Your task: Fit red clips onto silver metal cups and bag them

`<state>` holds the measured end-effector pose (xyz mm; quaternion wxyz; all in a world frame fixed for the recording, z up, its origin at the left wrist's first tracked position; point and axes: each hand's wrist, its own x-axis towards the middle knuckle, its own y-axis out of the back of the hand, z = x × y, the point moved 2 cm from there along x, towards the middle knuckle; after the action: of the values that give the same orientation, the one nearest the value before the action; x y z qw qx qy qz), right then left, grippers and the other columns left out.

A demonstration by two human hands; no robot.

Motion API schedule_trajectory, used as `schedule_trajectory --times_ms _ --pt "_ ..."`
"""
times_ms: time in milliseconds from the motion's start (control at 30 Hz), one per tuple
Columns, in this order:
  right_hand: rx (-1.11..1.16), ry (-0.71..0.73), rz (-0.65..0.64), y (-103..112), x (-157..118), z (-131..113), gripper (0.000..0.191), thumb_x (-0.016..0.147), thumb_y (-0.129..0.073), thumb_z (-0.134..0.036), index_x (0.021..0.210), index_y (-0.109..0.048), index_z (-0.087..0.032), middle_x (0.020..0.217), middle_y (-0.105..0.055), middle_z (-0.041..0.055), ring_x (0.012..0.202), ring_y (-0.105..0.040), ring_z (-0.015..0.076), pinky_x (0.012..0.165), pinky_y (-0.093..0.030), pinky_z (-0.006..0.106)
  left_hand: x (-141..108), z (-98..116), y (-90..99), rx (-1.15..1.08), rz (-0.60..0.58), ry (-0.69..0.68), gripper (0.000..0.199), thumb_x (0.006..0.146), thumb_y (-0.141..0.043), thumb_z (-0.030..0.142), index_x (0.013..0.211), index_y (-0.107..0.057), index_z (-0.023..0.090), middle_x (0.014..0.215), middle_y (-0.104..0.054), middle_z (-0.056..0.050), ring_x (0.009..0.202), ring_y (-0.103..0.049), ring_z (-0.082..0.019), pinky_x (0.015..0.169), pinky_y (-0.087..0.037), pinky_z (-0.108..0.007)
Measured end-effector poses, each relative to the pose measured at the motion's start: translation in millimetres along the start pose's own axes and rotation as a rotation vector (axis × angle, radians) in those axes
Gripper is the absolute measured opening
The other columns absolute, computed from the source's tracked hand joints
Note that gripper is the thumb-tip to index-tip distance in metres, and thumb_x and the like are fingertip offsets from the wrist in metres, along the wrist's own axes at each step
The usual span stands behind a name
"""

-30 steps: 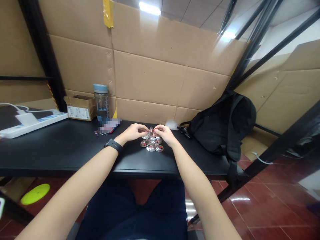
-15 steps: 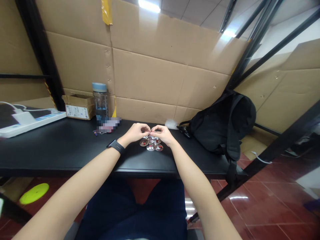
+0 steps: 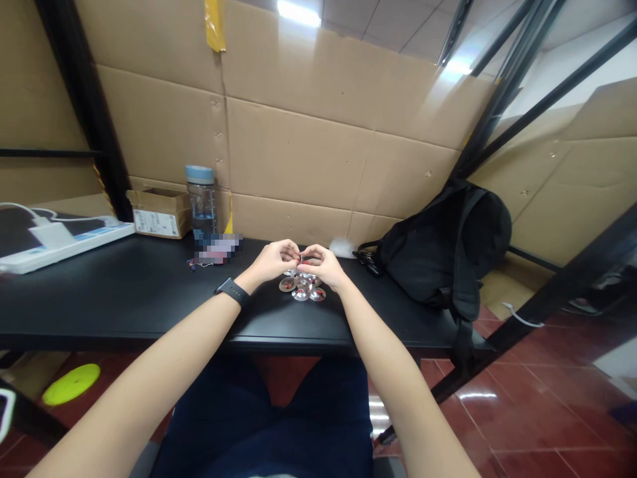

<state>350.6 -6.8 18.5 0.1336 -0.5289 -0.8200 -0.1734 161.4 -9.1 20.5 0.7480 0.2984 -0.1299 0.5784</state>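
Note:
My left hand point(image 3: 275, 259) and my right hand point(image 3: 322, 265) meet above the black table, fingertips nearly touching. Thumb and fingers of both are pinched round one small shiny piece with red on it point(image 3: 301, 259). It looks like a metal disc seen edge-on, mostly hidden by my fingers. Just below, several round silver discs point(image 3: 300, 295) with red bits at their middles lie close together, some overlapping, like small finger cymbals. My hands partly cover the far ones. A black watch point(image 3: 231, 291) is on my left wrist.
On the black table point(image 3: 149, 299) stand a water bottle point(image 3: 201, 202), an open cardboard box point(image 3: 159, 214) and a white power strip point(image 3: 99, 236) at left. A black backpack point(image 3: 442, 245) leans at right, with a translucent white thing point(image 3: 342, 248) nearby. Cardboard point(image 3: 298, 159) walls the back.
My fingers have shifted slightly round the small piece, and more of its thin upright edge shows between them. The discs on the table stay where they were.

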Motion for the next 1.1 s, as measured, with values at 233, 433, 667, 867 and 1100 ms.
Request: schedule_trajectory --times_ms 233,433,667,867,1100 --pt "-0.211 0.014 0.182 35.5 5.8 3.7 0.055 0.063 -0.089 -0.035 0.11 -0.067 -0.019 0.115 -0.072 0.0103 0.086 -0.072 0.0184 0.085 -0.059 0.035 3.9 -27.3 47.0 0.242 0.133 0.014 0.028 0.071 -0.073 0.029 0.094 -0.059 0.02 0.087 -0.074 -0.005 0.078 -0.072 -0.019 0.074 -0.057 -0.031" --pt "-0.677 -0.099 0.297 85.9 -3.9 7.5 0.036 0.068 -0.086 -0.037 0.096 -0.076 -0.017 0.098 -0.078 0.0091 0.08 -0.073 0.0223 0.08 -0.056 0.035 -0.5 -63.3 91.3 0.335 0.113 0.165 0.032 0.063 -0.077 0.037 0.087 -0.064 0.019 0.08 -0.074 -0.007 0.077 -0.072 -0.023 0.071 -0.057 -0.033" --pt "-0.889 -0.246 0.241 107.3 -12.4 16.6 0.032 0.064 -0.089 -0.035 0.087 -0.079 -0.017 0.092 -0.079 0.0091 0.09 -0.074 0.0254 0.083 -0.053 0.032 -1.4 -68.7 90.5 0.266 0.008 0.202 0.036 0.059 -0.08 0.04 0.084 -0.065 0.019 0.075 -0.074 -0.006 0.071 -0.071 -0.021 0.07 -0.056 -0.034" --pt "-0.896 -0.279 0.189 110.0 -11.1 26.5 0.033 0.062 -0.09 -0.031 0.09 -0.08 -0.018 0.092 -0.079 0.0077 0.091 -0.074 0.0246 0.084 -0.053 0.03 -0.9 -68.8 90.7 0.303 -0.02 0.195 0.035 0.055 -0.082 0.039 0.079 -0.068 0.019 0.075 -0.074 -0.005 0.072 -0.071 -0.021 0.071 -0.056 -0.034" --pt "-0.906 -0.27 0.155 106.8 -11.0 29.0 0.031 0.067 -0.087 -0.028 0.096 -0.081 -0.02 0.095 -0.079 0.0066 0.094 -0.074 0.0241 0.088 -0.053 0.031 -0.3 -69.3 88.9 0.314 -0.03 0.198 0.035 0.053 -0.083 0.04 0.077 -0.069 0.019 0.075 -0.074 -0.005 0.07 -0.069 -0.02 0.069 -0.056 -0.032"
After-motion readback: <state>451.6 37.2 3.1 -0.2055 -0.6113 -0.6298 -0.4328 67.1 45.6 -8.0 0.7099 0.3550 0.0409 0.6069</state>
